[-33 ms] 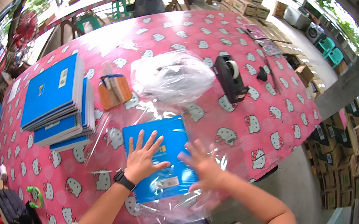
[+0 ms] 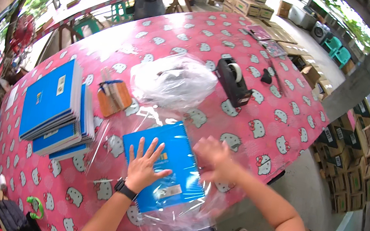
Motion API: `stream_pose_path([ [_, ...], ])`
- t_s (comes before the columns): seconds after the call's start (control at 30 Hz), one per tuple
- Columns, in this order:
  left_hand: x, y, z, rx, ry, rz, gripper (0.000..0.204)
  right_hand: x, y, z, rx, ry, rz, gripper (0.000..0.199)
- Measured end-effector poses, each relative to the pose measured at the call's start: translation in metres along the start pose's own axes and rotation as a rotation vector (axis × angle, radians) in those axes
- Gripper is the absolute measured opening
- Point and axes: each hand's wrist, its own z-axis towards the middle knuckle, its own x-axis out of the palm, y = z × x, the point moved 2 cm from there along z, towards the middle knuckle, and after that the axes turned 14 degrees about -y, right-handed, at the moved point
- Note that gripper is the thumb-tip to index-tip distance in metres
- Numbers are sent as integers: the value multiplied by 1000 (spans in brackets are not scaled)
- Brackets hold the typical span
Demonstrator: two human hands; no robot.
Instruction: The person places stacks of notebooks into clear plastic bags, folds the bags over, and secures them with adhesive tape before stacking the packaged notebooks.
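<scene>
The left hand lay flat, fingers spread, pinning the blue notebook on the clear plastic sheet at the near tabletop edge. The right hand, blurred, touched the notebook's right edge; grip indeterminate.

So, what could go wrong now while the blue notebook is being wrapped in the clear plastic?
The right hand is blurred at the edge of the blue notebook, so the clear plastic sheet could crease or shift. Only the flat left hand pins the notebook, so it may slide. The notebook lies close to the edge of the pink patterned table, so it might slip off.
</scene>
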Motion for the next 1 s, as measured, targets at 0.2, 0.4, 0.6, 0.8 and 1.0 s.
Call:
stream_pose_path([
  [0.2, -3, -8, 5, 18, 48, 29, 90, -87, -201, 123, 534, -778, -44, 34],
  [0.4, 0, -8, 8, 4, 73, 15, 89, -83, -218, 155, 660, -462, -180, 34],
  [0.6, -2, -5, 4, -9, 39, 9, 89, -87, -189, 115, 417, -808, 263, 17],
  [0.8, -1, -8, 6, 12, 24, -16, 89, -75, -252, 81, 1059, -407, 984, 21],
  [1.0, 0, 2, 0, -5, -24, -14, 88, -85, -163, 78, 740, -513, -234, 19],
])
